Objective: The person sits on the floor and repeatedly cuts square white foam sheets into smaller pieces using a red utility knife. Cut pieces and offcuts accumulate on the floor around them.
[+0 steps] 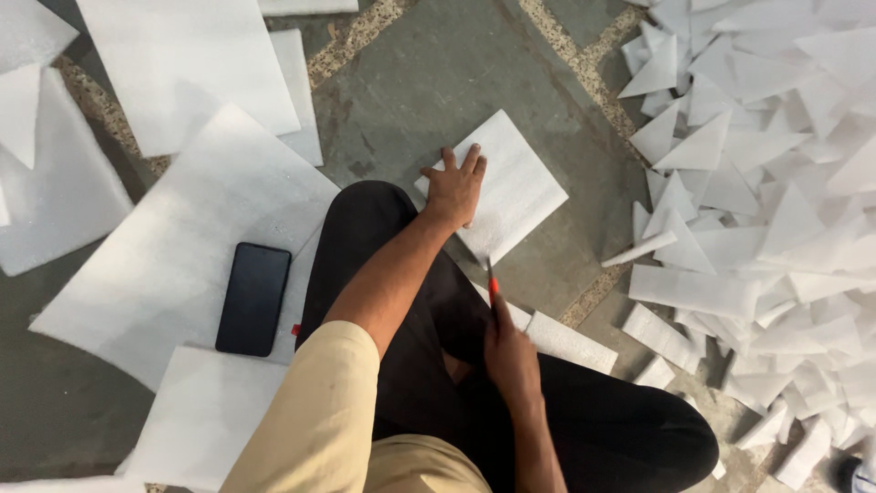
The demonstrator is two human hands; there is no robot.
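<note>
Left hand (453, 190) spread flat, pinning folded white foam sheet (507, 187) to the stone floor (411, 91); right hand (511, 358) closed around orange-handled cutter (493, 281) at the sheet's near edge — likely slip toward pinning fingers, or a crooked cut.

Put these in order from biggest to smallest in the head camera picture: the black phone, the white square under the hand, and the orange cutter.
1. White foam square, held by the left hand
2. Black phone
3. Orange cutter in the right hand, partly hidden
</note>
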